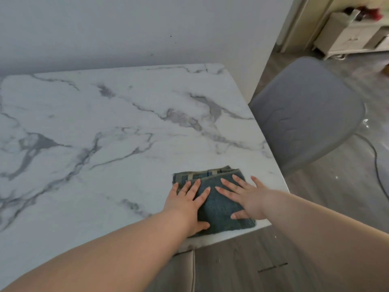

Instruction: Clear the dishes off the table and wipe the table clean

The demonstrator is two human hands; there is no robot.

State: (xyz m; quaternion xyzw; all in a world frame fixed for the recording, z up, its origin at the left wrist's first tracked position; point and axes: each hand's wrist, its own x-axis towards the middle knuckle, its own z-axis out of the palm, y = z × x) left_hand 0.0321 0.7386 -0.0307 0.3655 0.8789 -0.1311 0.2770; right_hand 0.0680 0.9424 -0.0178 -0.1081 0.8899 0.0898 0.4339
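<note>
A folded dark blue-green cloth (219, 205) lies on the white marble table (109, 127), close to its near right corner. My left hand (188, 204) rests flat on the cloth's left side, fingers spread. My right hand (245, 197) presses flat on its right side, fingers spread, thumb toward the near edge. Neither hand grips the cloth. No dishes show on the table.
A grey padded chair (305, 119) stands at the table's right side. The table's far edge meets a plain wall (126, 28). A dark cable (379, 165) runs over the wooden floor at right. A cream cabinet (353, 36) is far back right. Another chair's back (185, 268) sits below the near edge.
</note>
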